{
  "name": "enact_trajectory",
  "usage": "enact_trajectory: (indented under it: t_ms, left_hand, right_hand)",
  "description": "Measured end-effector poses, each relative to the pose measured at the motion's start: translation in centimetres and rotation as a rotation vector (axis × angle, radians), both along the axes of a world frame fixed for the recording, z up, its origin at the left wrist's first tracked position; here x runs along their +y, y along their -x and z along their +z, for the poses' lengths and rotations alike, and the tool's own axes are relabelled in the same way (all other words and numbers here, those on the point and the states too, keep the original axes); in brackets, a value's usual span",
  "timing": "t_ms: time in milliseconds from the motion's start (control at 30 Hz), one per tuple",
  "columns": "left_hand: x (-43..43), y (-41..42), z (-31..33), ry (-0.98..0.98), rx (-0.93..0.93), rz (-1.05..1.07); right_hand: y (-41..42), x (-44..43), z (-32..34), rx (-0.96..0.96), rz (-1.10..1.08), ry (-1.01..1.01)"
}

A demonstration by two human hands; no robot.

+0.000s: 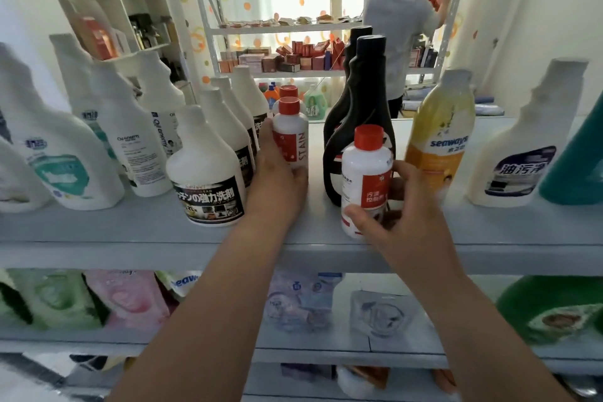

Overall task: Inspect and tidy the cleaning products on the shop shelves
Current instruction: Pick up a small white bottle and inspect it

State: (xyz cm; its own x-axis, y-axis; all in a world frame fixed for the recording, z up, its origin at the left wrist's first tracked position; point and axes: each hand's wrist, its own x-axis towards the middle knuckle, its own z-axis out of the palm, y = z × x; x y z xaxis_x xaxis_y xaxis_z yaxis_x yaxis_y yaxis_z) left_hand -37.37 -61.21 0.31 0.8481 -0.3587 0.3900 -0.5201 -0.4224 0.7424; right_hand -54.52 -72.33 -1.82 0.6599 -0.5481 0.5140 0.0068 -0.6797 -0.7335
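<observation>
The grey shelf [130, 232] in front of me carries the cleaning products in rough rows running front to back. A row of white bottles with black labels [208, 173] stands on the left, two tall black bottles [359, 91] in the middle and a yellow Seaways bottle [440, 127] to their right.

My left hand [277, 179] wraps around the lower part of a small red-capped "STAIN" bottle [292, 137], which stands on the shelf between the white row and the black bottles. Another red cap [288, 90] shows just behind it.

My right hand [401, 215] grips a matching red-capped bottle [365, 173] at the shelf's front edge, thumb across its label and fingers behind. I cannot tell whether it rests on the shelf or is lifted.

I judge I'm lining up these small bottles. Next, the one in my right hand needs setting in front of its twins, label outward.
</observation>
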Motion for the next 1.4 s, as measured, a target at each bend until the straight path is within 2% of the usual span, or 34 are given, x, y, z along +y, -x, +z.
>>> enact_trajectory:
  t_ms: [67,167,267,500,600,667,800,867,967,1033,1100,1167,1300,1333,1400]
  left_hand:
    - [0.1,0.1,-0.1,-0.005,0.005,-0.012]
    - [0.5,0.4,-0.2,0.024,-0.013,-0.035]
    - [1.5,1.5,-0.1,0.068,0.025,-0.069]
    - [7.3,6.2,-0.4,0.261,0.158,-0.208]
    - [10.5,8.3,-0.8,0.398,0.297,-0.284]
    - [12.4,9.3,-1.4,0.512,0.455,-0.355]
    - [15.2,11.1,-2.1,0.78,0.975,-0.565]
    - [16.4,12.1,-2.5,0.807,1.109,-0.631]
    - [18.0,12.9,-3.5,0.872,1.212,-0.677]
    - [18.8,13.0,-4.6,0.837,1.162,-0.668]
    - [19.4,13.8,-5.4,0.683,0.955,-0.608]
    - [19.7,15.2,-6.3,0.498,0.697,-0.547]
    - [20.7,17.8,-7.3,0.344,0.361,-0.588]
    - [20.8,17.7,-7.2,0.365,0.359,-0.564]
    - [20.3,17.0,-6.9,0.5,0.559,-0.414]
  right_hand:
    - [0.1,0.2,-0.5,0.046,-0.062,0.091]
    - [0.4,0.8,-1.8,0.137,-0.236,0.38]
    - [1.1,1.1,-3.4,0.14,-0.352,0.565]
    - [3.0,4.3,-6.9,0.296,-0.396,0.618]
    - [4.1,6.9,-7.0,0.164,-0.267,0.588]
    - [4.9,9.4,-6.7,0.046,-0.102,0.441]
    - [6.1,14.6,-5.1,0.008,0.138,0.051]
    - [6.7,16.7,-4.3,0.012,0.195,-0.044]
    - [7.8,18.9,-4.2,0.052,0.274,-0.153]
    - [8.3,20.0,-4.4,0.064,0.3,-0.214]
    - [8.1,21.3,-4.0,0.058,0.309,-0.344]
    - [7.5,22.2,-3.7,0.018,0.305,-0.573]
    - [6.5,21.6,-3.9,-0.095,0.152,-1.06]
    - [6.6,21.3,-4.1,-0.127,0.118,-1.141]
    - [6.8,20.7,-4.8,-0.141,0.115,-1.205]
